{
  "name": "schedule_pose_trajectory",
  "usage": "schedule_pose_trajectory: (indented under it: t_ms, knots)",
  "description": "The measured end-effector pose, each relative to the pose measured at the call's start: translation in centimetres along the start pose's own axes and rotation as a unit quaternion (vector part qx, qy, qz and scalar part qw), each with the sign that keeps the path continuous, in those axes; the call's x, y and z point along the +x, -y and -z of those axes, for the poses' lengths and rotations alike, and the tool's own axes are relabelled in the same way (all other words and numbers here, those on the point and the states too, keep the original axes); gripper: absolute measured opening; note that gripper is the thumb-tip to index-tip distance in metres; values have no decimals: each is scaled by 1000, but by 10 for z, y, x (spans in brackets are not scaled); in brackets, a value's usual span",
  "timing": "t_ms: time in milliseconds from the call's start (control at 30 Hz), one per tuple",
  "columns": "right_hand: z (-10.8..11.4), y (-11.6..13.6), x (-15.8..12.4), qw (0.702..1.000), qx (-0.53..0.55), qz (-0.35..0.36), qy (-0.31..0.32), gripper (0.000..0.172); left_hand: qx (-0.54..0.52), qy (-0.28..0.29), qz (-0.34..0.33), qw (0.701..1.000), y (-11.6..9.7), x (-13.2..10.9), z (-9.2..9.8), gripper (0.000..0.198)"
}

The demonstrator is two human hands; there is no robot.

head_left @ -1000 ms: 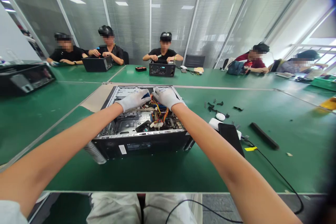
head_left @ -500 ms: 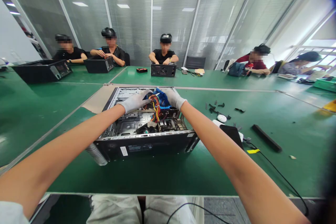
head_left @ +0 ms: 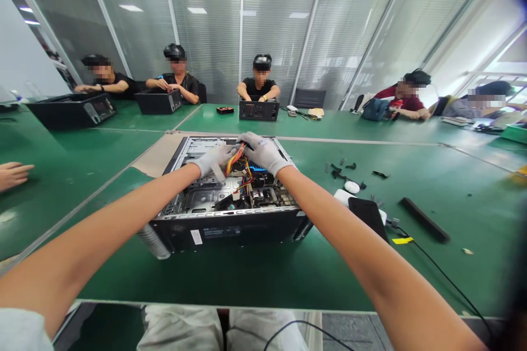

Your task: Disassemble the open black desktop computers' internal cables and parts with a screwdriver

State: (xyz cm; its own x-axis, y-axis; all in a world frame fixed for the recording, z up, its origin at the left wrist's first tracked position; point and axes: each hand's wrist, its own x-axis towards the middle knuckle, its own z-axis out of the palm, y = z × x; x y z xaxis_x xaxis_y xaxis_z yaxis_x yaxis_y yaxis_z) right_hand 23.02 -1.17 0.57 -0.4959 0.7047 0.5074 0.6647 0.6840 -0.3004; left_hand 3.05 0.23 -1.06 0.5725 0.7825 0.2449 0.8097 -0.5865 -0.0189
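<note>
An open desktop computer case (head_left: 230, 225) lies on its side on the green table (head_left: 263, 274) in front of me. Both my hands wear white gloves and reach into its far half. My left hand (head_left: 214, 158) is closed, pinching a bundle of red, yellow and orange power cables (head_left: 235, 158) lifted above the board. My right hand (head_left: 263, 152) is curled over the same bundle from the right, fingers closed on it. A blue-lit part (head_left: 257, 168) shows under my right hand.
To the right of the case lie a black phone (head_left: 368, 218), a white round object (head_left: 351, 187), small black parts (head_left: 340, 170), a black bar (head_left: 424, 219) and a black cord (head_left: 444, 279). Several people sit across the table with other cases. Another person's hand (head_left: 14, 174) rests at the left.
The cable bundle has been lifted higher between my hands. My right hand moved up and over it. A person's hand has appeared at the left edge.
</note>
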Motion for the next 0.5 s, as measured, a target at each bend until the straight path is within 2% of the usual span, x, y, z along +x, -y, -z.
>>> schedule_pose_trajectory:
  t_ms: [67,133,267,333,400,500]
  knots:
    - [6,5,-3,996,-85,28,12,27,-44,-17,35,998,1,1,0,52]
    - [11,9,-5,990,-126,60,9,26,-92,-20,50,994,3,1,1,47]
    - [13,14,-5,983,-141,116,-19,25,-143,-7,66,987,3,2,1,49]
    - [10,15,-3,984,-129,119,-36,26,-158,-5,78,984,1,2,0,53]
    - [5,14,1,990,-102,81,-62,30,-171,-4,72,983,-2,3,0,54]
    - [-4,4,7,989,-66,-62,-120,37,-152,-2,71,986,-5,2,-3,42]
